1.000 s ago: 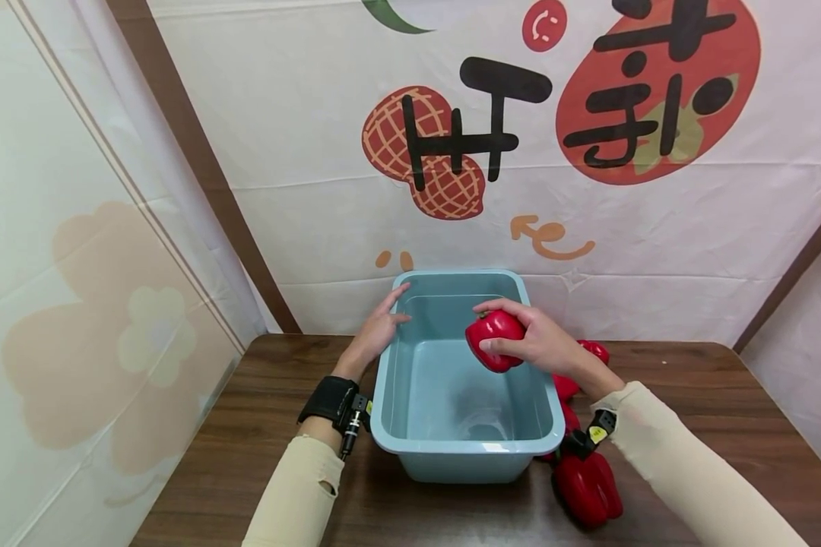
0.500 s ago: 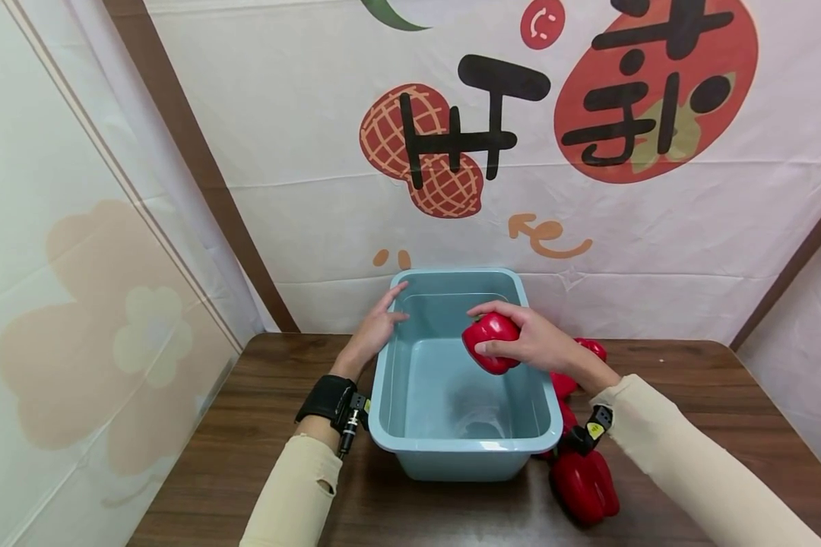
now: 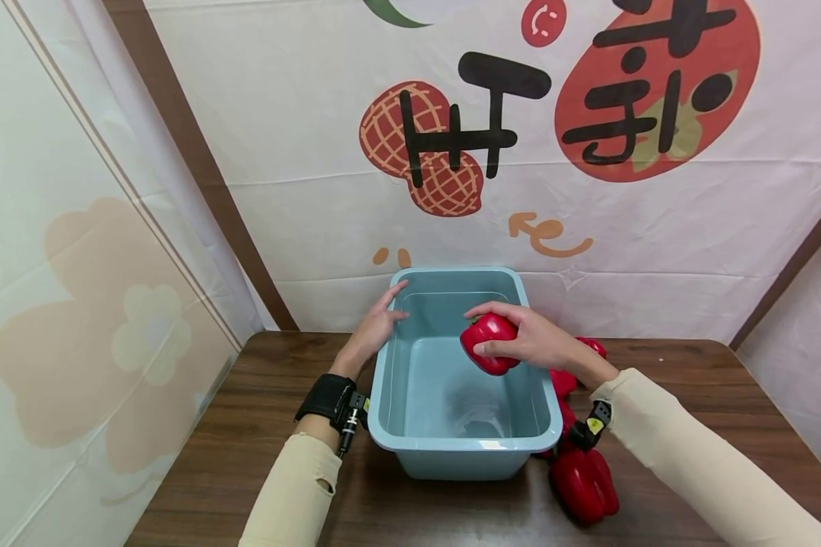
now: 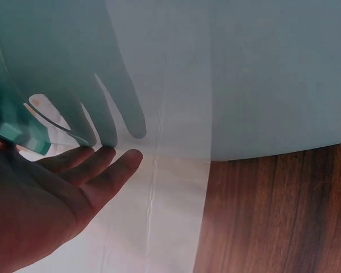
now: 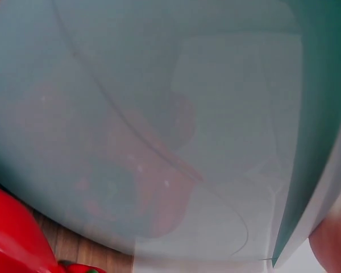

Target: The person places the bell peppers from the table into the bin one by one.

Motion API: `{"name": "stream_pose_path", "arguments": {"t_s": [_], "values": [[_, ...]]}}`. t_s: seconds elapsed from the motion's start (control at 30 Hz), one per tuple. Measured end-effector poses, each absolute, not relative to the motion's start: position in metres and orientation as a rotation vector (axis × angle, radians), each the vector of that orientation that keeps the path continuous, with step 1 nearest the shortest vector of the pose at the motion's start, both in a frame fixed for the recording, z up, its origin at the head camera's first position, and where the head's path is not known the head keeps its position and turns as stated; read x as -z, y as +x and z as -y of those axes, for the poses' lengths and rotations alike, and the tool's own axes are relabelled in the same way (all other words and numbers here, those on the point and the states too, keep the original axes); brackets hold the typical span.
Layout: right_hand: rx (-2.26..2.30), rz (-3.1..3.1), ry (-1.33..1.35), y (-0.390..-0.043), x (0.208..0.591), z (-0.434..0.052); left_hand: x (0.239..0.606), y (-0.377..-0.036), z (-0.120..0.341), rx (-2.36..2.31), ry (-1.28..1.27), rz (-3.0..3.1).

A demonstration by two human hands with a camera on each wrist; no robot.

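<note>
Looks like a staged booth/demo corner, not a real kitchen: printed cloth backdrop [image 3: 520, 152] w/ cartoon fruit & big lettering, fabric side panels [image 3: 75, 266], small wood-grain table [image 3: 260, 456] boxed in between.

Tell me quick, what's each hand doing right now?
Left hand: open, fingers straight, resting on the bin rim.
Right hand: holding a red pepper over the bin.

You have a glossy red bell pepper [image 3: 487, 340] over a pale blue-green plastic tub [image 3: 451, 448]. More red peppers [image 3: 584, 483] lie on the dark brown wood-grain table [image 3: 246, 425]. Your sleeves [image 3: 677, 456] are cream, your wrist strap [image 3: 325, 396] black. The white backdrop [image 3: 301, 152] carries red, orange and black print.
</note>
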State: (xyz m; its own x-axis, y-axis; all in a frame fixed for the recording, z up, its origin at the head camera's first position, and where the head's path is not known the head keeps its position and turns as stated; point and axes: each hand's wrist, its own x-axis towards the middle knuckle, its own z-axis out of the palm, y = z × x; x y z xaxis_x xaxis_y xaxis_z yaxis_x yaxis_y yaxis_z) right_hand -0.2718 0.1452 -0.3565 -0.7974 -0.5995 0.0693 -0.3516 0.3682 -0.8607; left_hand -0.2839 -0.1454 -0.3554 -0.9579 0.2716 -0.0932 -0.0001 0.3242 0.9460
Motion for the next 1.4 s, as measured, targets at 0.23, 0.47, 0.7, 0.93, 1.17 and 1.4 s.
{"name": "stream_pose_path", "arguments": {"t_s": [0.23, 0.47, 0.7, 0.93, 1.17, 1.4], "values": [[1.385, -2.373, -0.838, -0.272, 0.357, -0.144, 0.354, -0.282, 0.144, -1.683, 0.243, -2.353], [1.341, -2.368, -0.850, -0.273, 0.356, -0.143, 0.359, -0.289, 0.146, -1.674, 0.228, -2.356], [1.298, -2.376, -0.878, -0.273, 0.356, -0.141, 0.386, -0.309, 0.150, -1.722, 0.235, -2.349], [1.275, -2.373, -0.913, -0.273, 0.356, -0.140, 0.391, -0.308, 0.151, -1.757, 0.247, -2.353], [1.226, -2.349, -0.968, -0.273, 0.357, -0.139, 0.390, -0.307, 0.151, -1.756, 0.238, -2.347], [1.200, -2.333, -1.002, -0.272, 0.357, -0.138, 0.385, -0.307, 0.150, -1.736, 0.223, -2.319]]}}
